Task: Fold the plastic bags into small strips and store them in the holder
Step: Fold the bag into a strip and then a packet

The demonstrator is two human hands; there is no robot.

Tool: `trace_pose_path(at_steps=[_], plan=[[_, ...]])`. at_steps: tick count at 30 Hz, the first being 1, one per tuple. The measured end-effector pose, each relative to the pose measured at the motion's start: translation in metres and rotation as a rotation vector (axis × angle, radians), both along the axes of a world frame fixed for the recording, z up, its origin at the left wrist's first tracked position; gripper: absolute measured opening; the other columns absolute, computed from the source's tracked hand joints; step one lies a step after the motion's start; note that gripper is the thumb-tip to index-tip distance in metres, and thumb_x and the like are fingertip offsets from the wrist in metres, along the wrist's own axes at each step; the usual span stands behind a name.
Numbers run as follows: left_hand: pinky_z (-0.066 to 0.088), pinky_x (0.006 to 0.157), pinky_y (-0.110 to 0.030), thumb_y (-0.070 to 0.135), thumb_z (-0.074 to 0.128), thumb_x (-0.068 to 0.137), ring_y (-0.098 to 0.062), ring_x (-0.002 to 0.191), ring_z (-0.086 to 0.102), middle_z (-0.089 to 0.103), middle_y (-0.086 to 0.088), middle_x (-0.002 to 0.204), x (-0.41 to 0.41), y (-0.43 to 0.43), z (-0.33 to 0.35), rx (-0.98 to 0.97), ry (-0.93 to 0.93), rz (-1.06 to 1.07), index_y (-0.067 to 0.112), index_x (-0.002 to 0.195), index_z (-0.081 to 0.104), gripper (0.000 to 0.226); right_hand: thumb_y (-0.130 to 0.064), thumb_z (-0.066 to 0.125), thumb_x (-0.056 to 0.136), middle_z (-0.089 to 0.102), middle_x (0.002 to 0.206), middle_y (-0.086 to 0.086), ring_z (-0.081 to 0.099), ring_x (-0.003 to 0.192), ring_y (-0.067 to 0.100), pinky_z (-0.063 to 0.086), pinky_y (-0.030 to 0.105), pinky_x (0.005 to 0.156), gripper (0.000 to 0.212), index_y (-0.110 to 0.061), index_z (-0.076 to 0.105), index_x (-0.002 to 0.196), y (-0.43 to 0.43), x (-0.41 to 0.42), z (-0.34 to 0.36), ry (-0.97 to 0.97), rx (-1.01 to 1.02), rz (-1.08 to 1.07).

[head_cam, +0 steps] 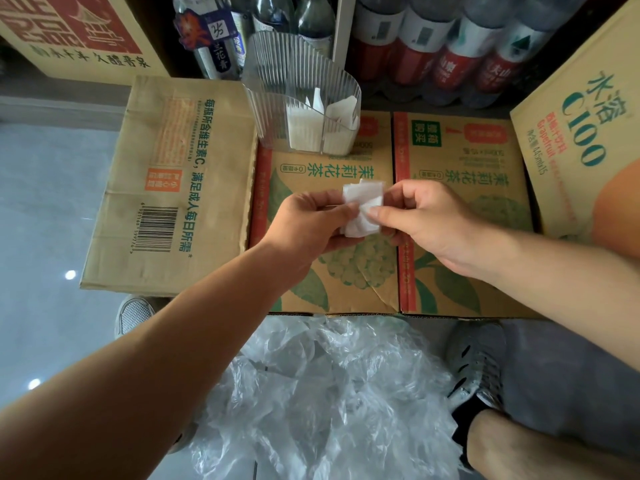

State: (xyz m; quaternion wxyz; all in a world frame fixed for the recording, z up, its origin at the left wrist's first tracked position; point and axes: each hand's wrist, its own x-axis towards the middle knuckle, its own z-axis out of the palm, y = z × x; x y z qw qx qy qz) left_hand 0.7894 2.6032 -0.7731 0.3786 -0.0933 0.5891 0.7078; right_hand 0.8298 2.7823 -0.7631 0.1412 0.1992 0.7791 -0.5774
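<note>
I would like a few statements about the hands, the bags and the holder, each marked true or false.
1. The left hand and the right hand both pinch the folded bag. True.
2. The holder is empty. False: folded bags stand inside it.
3. The holder stands on the floor. False: it stands on the boxes.
4. Loose bags lie on the floor between the shoes. True.
</note>
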Motion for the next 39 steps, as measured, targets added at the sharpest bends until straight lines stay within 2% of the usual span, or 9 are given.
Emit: trace_pose_path(at_steps=[4,7,11,16,21,29,33,36,39], plan=[[0.063,0.079,-0.032,0.006,0.063,0.098,-0.024,0.092,0.073,0.075,-0.021,0.109,0.003,0.003,-0.003,-0.001,-0.005,0.033,-0.001,0.114,0.070,0.019,-0.018,0.078,0.089,0.070,0.086,0.011,0.066,0.070,0.016,0.057,0.039,0.069,0.023,-0.002,0.067,0.101,-0.001,0.001,-0.001,-0.067,-0.023,0.000],[0.062,0.075,-0.030,0.007,0.063,0.098,-0.022,0.089,0.075,0.076,-0.017,0.103,0.003,0.003,-0.003,0.056,-0.091,0.050,0.001,0.111,0.070,0.016,-0.012,0.077,0.089,0.073,0.091,0.018,0.068,0.074,0.023,0.061,0.046,0.077,0.013,-0.006,0.068,0.095,0.000,0.000,-0.004,-0.037,0.066,0.007],[0.061,0.075,-0.031,0.013,0.068,0.095,-0.018,0.083,0.074,0.076,-0.009,0.093,0.000,-0.001,-0.005,0.088,-0.180,0.024,0.013,0.093,0.070,0.003,-0.003,0.075,0.089,0.071,0.085,0.014,0.067,0.070,0.021,0.060,0.031,0.067,0.013,-0.002,0.067,0.098,-0.001,0.000,-0.001,-0.027,0.023,-0.004],[0.056,0.081,-0.034,0.014,0.070,0.094,-0.018,0.080,0.068,0.073,-0.007,0.087,-0.001,-0.002,-0.008,0.055,-0.103,0.010,0.014,0.081,0.068,0.014,-0.005,0.071,0.092,0.069,0.083,0.010,0.066,0.069,0.018,0.056,0.027,0.061,0.017,0.001,0.064,0.106,-0.003,0.002,0.001,-0.076,-0.080,0.014],[0.057,0.086,-0.035,0.012,0.066,0.096,-0.023,0.088,0.066,0.069,-0.016,0.098,0.002,0.000,-0.007,0.102,-0.053,0.007,0.003,0.099,0.069,0.010,-0.010,0.064,0.098,0.069,0.088,0.012,0.063,0.064,0.014,0.052,0.028,0.057,0.009,-0.005,0.065,0.105,-0.009,0.003,0.005,-0.077,-0.151,-0.009],[0.058,0.055,-0.025,0.011,0.064,0.098,-0.009,0.058,0.061,0.064,-0.006,0.080,-0.001,0.000,-0.004,0.091,-0.070,-0.022,0.007,0.102,0.065,0.005,-0.006,0.063,0.098,0.066,0.078,0.006,0.059,0.060,0.015,0.048,0.026,0.053,0.010,-0.012,0.066,0.090,-0.010,0.000,0.009,-0.073,-0.211,-0.103],[0.055,0.054,-0.024,0.017,0.062,0.100,-0.009,0.058,0.057,0.060,-0.003,0.075,-0.001,0.001,-0.004,0.161,-0.091,0.000,0.007,0.103,0.061,0.009,-0.007,0.062,0.099,0.065,0.077,0.006,0.059,0.058,0.013,0.047,0.025,0.052,0.007,-0.010,0.065,0.094,-0.013,0.000,0.010,-0.085,-0.234,-0.120],[0.057,0.060,-0.026,0.032,0.055,0.103,-0.011,0.065,0.059,0.059,-0.001,0.073,-0.003,-0.002,-0.002,0.275,-0.244,-0.001,0.009,0.098,0.063,0.024,-0.007,0.062,0.099,0.065,0.073,0.003,0.059,0.056,0.012,0.046,0.024,0.052,0.006,-0.009,0.065,0.094,-0.014,-0.002,0.011,-0.074,-0.248,-0.142],[0.058,0.062,-0.026,0.026,0.059,0.099,-0.010,0.067,0.061,0.058,0.000,0.073,-0.004,-0.006,-0.006,0.343,-0.269,0.007,0.014,0.097,0.064,0.013,-0.008,0.061,0.100,0.066,0.073,0.002,0.060,0.057,0.012,0.047,0.025,0.052,0.007,-0.010,0.064,0.093,-0.014,-0.004,0.013,-0.074,-0.291,-0.149]])
